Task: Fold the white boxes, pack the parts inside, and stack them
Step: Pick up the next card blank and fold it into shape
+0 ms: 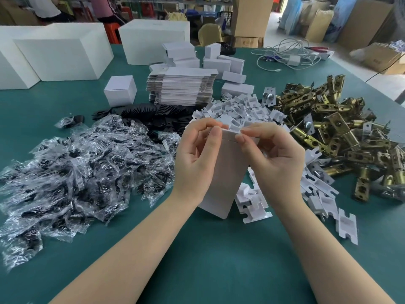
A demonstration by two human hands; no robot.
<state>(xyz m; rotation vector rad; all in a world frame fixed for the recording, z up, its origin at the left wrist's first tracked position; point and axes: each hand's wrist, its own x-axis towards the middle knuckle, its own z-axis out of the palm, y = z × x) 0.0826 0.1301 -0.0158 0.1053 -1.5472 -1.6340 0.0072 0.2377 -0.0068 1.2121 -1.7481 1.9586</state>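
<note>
I see both hands raised over the middle of the green tabletop (208,260), working one white box (221,172) between them. The box stands roughly upright, its lower end tilted toward the near edge and hanging just above the cloth. My left hand (195,159) curls around the box's left side, thumb tip pressed on the top corner, so that grip is closed on the box. My right hand (271,156) pinches the top flap at the box's upper right corner between thumb and forefinger; that grip is closed on the box too. The box sits between the two palms, its top edge level with the fingertips.

Just beside the box's lower right lie loose white card inserts (252,207), and more of them are heaped behind the hands. Toward the right edge lies a pile of brass latch parts (328,132). Toward the left edge spreads a heap of clear plastic bags (72,172) holding dark pieces, with black plates (153,117) behind it. Farther back, near the middle, a stack of flat box blanks (182,86) stands, a folded small box (120,91) to its left and several finished boxes (221,62) behind it. Large white cartons (59,51) stand at the far left corner, and grey cables (289,53) lie at the far right.
</note>
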